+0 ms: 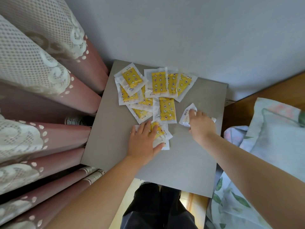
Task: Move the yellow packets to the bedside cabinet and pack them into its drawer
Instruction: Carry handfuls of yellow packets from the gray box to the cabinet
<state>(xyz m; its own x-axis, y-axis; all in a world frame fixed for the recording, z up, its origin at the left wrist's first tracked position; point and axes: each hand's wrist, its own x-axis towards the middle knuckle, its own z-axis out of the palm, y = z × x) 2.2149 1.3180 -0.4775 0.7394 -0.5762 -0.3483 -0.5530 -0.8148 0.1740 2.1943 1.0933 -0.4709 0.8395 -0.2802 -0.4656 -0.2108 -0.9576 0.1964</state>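
Note:
Several yellow packets (156, 83) with star prints and clear edges lie scattered over the far half of the grey bedside cabinet top (115, 146). My left hand (142, 142) lies flat with spread fingers on a small stack of packets (162, 138) near the middle of the top. My right hand (201, 124) reaches over a white, face-down packet (186, 117) at the right, its fingers curled onto it; whether they pinch it is hidden. The drawer is not in view.
Pink curtains with white lace (41, 96) hang along the cabinet's left side. A grey wall (181, 30) stands behind. A bed with a floral pillow (272, 138) and a wooden headboard (264, 91) borders the right. My dark trousers (156, 209) show below the front edge.

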